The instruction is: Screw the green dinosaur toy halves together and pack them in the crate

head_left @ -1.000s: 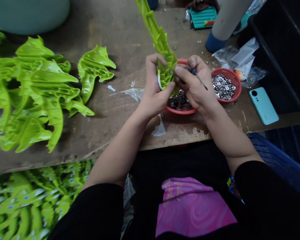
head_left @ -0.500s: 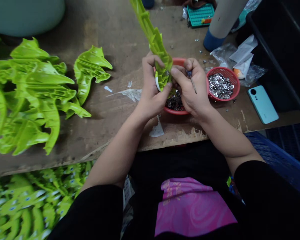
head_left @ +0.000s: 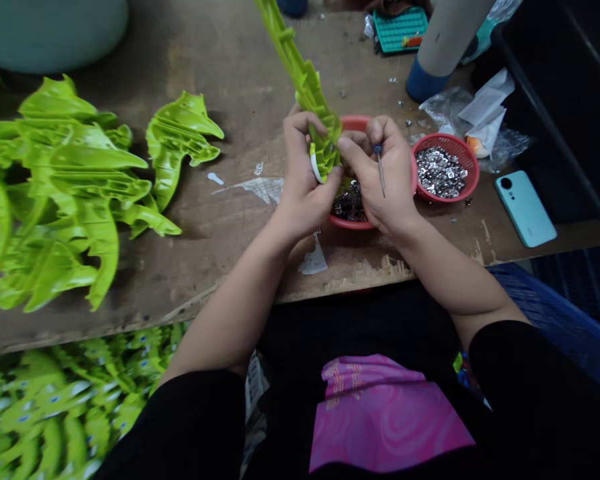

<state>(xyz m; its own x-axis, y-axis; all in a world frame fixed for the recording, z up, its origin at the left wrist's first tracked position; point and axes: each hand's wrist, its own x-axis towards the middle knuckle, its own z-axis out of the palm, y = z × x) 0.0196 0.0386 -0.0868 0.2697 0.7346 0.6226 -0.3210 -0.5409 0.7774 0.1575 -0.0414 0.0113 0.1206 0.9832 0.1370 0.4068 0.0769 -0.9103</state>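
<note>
My left hand (head_left: 303, 173) grips the lower end of a long lime-green plastic piece (head_left: 300, 73), its ribbed inner side showing and a white part at its tip. In my right hand (head_left: 387, 173) a small screwdriver (head_left: 380, 168) is held by the curled fingers, its shaft pointing down toward me. My right thumb and index finger press at the edge of the green piece; whatever they pinch there is too small to make out. Beneath both hands stands a red basket (head_left: 353, 223) of dark metal parts, partly hidden by them.
A second red basket (head_left: 473, 185) of shiny metal clips stands to the right, near a light-blue phone (head_left: 526, 210). Green plastic pieces (head_left: 80, 193) are heaped on the left; more lie below the table edge. A pale post (head_left: 443, 47) and a black bin (head_left: 565, 87) are behind.
The screwdriver in my right hand has swung to a steeper angle. The green piece has shifted slightly left at its top. Both hands stay in nearly the same place.
</note>
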